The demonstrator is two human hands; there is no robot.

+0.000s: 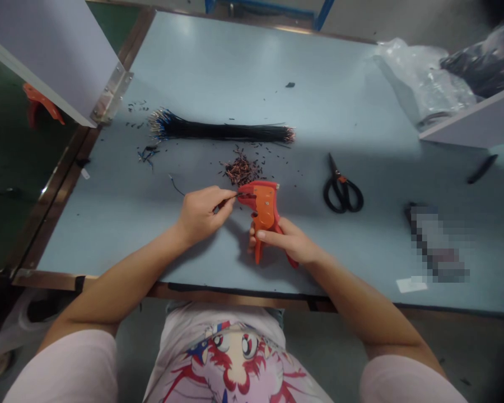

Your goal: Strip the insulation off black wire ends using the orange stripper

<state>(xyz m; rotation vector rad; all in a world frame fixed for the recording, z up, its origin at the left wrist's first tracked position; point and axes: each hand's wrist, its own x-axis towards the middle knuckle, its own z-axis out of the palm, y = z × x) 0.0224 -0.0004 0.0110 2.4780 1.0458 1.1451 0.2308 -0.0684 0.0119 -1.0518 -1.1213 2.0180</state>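
Observation:
My right hand [289, 242] is closed round the handles of an orange wire stripper [262, 208], held upright over the blue table [243, 78]. My left hand [202, 211] pinches a thin black wire [231, 196] and holds its end in the stripper's jaws. Just beyond the jaws lies a small heap of stripped insulation bits [240, 169]. Farther back, a long bundle of black wires [222, 131] lies across the table.
Black-handled scissors [343, 190] lie to the right of the stripper. A black pen-like object [482, 168] lies at the far right. Clear plastic bags [424, 78] and a white box edge [474, 120] sit at the back right. A white panel [46, 50] overhangs the back left.

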